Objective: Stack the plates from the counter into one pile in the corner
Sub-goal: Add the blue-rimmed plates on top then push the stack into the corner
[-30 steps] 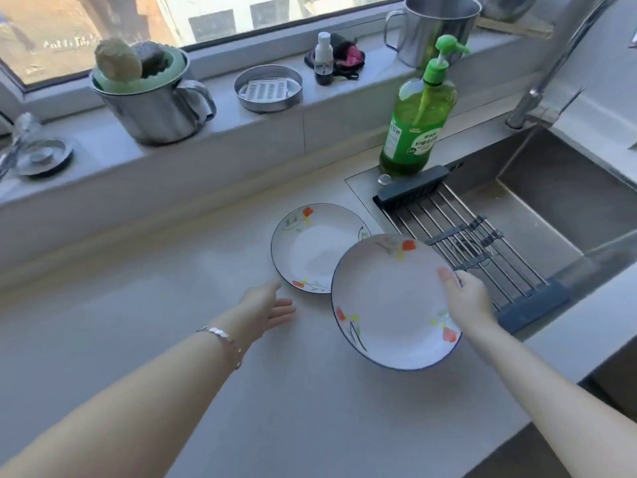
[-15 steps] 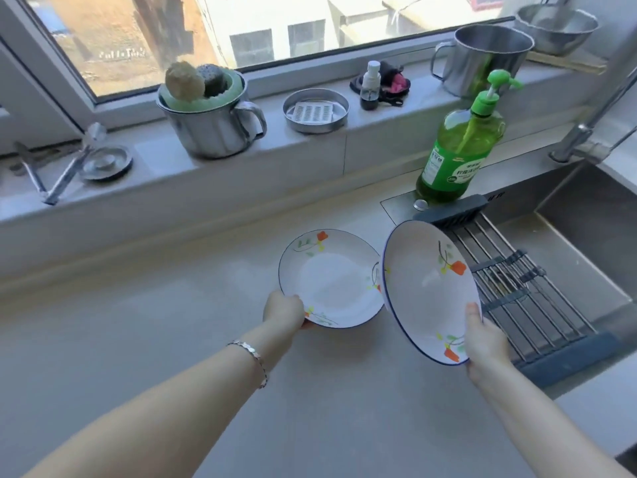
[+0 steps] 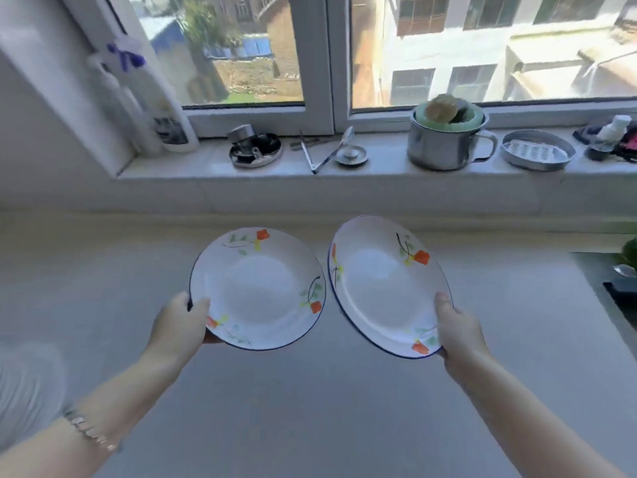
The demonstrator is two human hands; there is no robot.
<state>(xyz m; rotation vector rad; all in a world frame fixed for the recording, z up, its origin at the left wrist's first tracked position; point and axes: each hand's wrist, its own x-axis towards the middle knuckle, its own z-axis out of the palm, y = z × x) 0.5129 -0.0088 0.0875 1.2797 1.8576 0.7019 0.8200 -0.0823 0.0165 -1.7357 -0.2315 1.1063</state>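
Observation:
Two white plates with blue rims and orange flower prints hang side by side above the grey counter (image 3: 310, 408). My left hand (image 3: 181, 327) grips the left plate (image 3: 258, 288) at its near left rim, thumb on top. The right plate (image 3: 386, 288) is tilted a little toward the left and is held at its near right rim by my right hand (image 3: 458, 334). The two plates are close together but apart. Both faces are bare.
The windowsill (image 3: 344, 167) behind the counter carries a white bottle (image 3: 172, 122), a metal dish (image 3: 255, 150), tongs (image 3: 324, 157), a steel mug with sponges (image 3: 444, 139) and a grater dish (image 3: 537, 155). The sink edge (image 3: 620, 291) is at far right. A wall corner stands at left.
My left hand has taken the second plate off the counter. Both plates are now lifted, and my view has swung left, away from the sink.

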